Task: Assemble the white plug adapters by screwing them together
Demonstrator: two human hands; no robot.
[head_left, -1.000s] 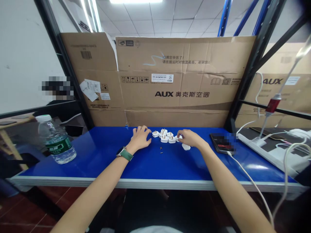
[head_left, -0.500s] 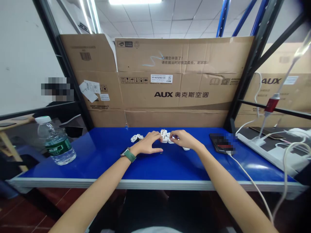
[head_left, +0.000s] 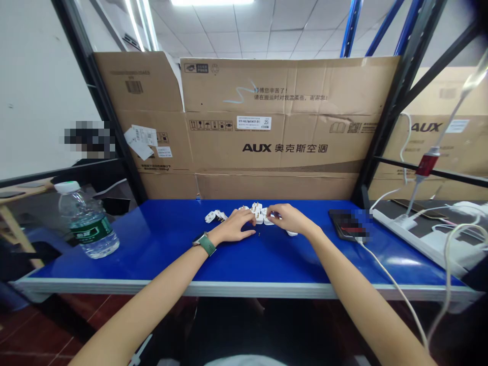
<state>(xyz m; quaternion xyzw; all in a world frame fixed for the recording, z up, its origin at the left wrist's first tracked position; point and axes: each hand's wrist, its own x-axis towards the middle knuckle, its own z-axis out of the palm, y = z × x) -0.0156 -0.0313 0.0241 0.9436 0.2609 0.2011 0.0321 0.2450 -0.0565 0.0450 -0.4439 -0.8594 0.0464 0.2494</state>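
At nine and three o'clock around white plugs [head_left: 260, 219], the left hand [head_left: 235, 225], fingers apart, and right hand [head_left: 290, 216], fingers narrow, grip unclear, apparently arrange them, calling next for careful nudging.

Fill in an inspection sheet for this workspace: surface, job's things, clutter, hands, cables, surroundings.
Surface: glossy blue tabletop with pale front edging.
Job's things: white plastic plugs with metal pins, mid-table; more white plastic pieces farther left; one tiny item, unidentifiable.
Clutter: clear plastic bottle with green label, left; dark rectangular phone, right.
Hands: left hand, green watch strap at wrist, and right hand, both at the plugs; grip unclear.
Cables: white cable plugged into the phone, crossing the front edging.
Surroundings: printed brown cardboard panel behind; black metal posts at both sides.
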